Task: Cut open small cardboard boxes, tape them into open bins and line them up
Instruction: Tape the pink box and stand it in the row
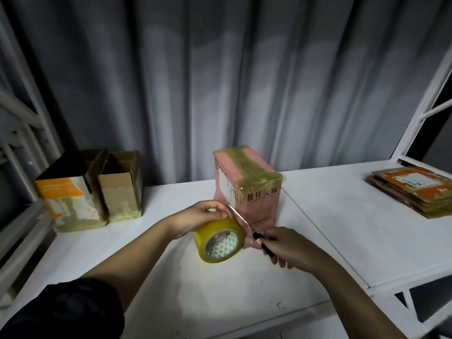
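Observation:
A pink cardboard box [254,189] stands upright on the white table [342,216], its top sealed with yellowish tape. In front of it my left hand [198,217] grips a roll of yellow tape [219,241] from above. My right hand [286,245] holds small scissors [247,225] by their dark handles. The blades point up and left, between the roll and the box's lower front. Two open-topped taped bins, an orange-and-white bin [69,192] and a brown bin [121,189], stand side by side at the far left.
A stack of flattened orange-and-brown cardboard boxes [415,189] lies at the far right of the table. A grey curtain [220,81] hangs behind. White metal frame rails [420,113] rise on the right, and others run along the left edge.

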